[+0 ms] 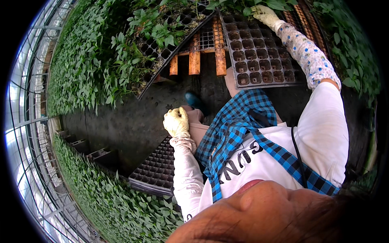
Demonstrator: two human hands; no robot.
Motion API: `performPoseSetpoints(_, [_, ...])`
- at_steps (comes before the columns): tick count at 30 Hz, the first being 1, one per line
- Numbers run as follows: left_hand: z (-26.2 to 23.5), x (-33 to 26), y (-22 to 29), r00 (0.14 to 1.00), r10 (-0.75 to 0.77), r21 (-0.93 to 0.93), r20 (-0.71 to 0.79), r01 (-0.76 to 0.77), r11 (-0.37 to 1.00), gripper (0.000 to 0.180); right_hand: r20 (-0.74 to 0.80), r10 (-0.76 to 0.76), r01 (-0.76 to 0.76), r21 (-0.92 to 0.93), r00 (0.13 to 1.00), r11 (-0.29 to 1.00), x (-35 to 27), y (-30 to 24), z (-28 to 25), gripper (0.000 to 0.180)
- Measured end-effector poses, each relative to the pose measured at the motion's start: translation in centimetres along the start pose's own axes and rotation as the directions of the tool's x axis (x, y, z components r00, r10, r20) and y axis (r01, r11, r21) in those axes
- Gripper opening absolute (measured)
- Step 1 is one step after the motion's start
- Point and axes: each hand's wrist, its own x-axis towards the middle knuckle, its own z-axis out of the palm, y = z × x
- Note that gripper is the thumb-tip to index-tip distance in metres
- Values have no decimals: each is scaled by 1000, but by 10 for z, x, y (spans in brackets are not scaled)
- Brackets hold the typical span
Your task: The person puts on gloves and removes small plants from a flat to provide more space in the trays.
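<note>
My right hand (266, 17), in a pale yellow glove, reaches to the far end of a black seedling tray (262, 56). Its fingers are closed at the stem of a green seedling (248, 9); leaves partly hide the fingertips. Most near cells of this tray hold no plants. My left hand (176, 122), gloved alike, is curled closed in front of my left leg, away from the plants. Whatever it holds, if anything, is hidden. To the left, a second black tray (162, 60) lies tilted, with leafy seedlings and several bare cells.
Orange-brown bars (195, 60) and a mesh support the trays. A stack of cell trays (154, 172) stands on the dark floor (109, 129) beside my left forearm. Dense seedlings (87, 69) fill the left side, with more (348, 44) at far right. Concrete blocks (103, 156) line the lower bed.
</note>
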Motion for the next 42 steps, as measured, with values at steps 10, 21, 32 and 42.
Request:
performPoseSetpoints(10, [-3, -20, -23, 988, -121, 93, 96, 112, 989, 26, -24, 19, -28, -495, 1000, 869, -25, -74, 60, 42])
performPoseSetpoints(21, [-7, -13, -10, 992, -113, 50, 53, 111, 993, 28, -96, -194, 127, -470, 976, 874, -71, -92, 46, 48])
performPoseSetpoints(32, [2, 2, 35, 883, 463, -37, -81, -467, 883, 31, -373, 263, -287, -10, 890, 958, -131, -40, 10, 60])
performPoseSetpoints(42, [10, 0, 207, 775, 579, -681, 254, -282, 676, 110, -427, 208, -217, 29, 880, 976, -153, -62, -27, 54])
